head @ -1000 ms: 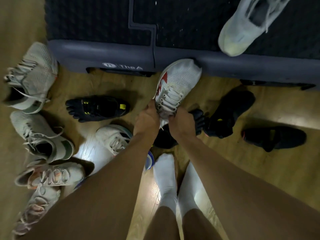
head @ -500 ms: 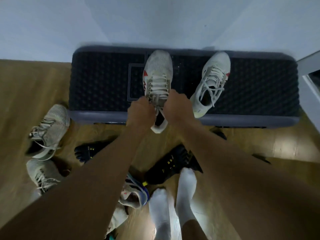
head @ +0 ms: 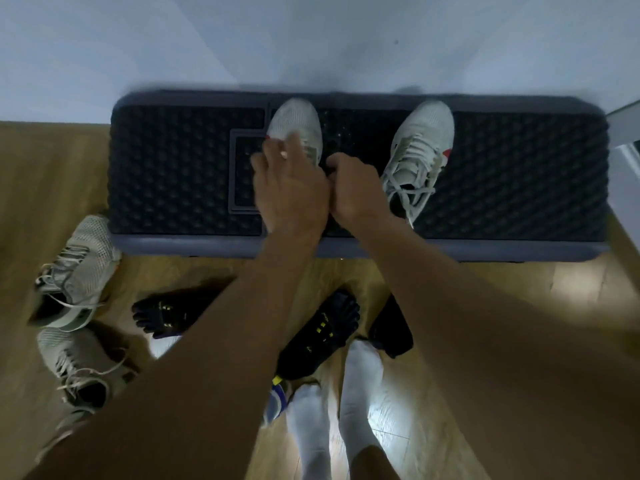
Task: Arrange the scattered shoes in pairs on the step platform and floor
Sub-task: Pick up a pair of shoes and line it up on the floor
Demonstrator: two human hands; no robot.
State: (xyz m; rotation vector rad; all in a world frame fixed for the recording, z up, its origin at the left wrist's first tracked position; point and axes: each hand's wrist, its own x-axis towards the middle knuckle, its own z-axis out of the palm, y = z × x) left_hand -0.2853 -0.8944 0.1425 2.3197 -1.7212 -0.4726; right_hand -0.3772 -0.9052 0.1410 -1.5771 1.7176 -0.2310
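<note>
White mesh shoe: on step platform, beneath left grip, fingers spread across its upper; right grip curled beside, hold uncertain. Likely light, soft-uppered; take at heel collar. Mate right of both.

Light: dim from my seat, cool on the wall.
Glare: white patches on the floor by the socks.
Blur: the left hand smears; forearms look soft.
Edges: I see wide-angle bowing at corners.
</note>
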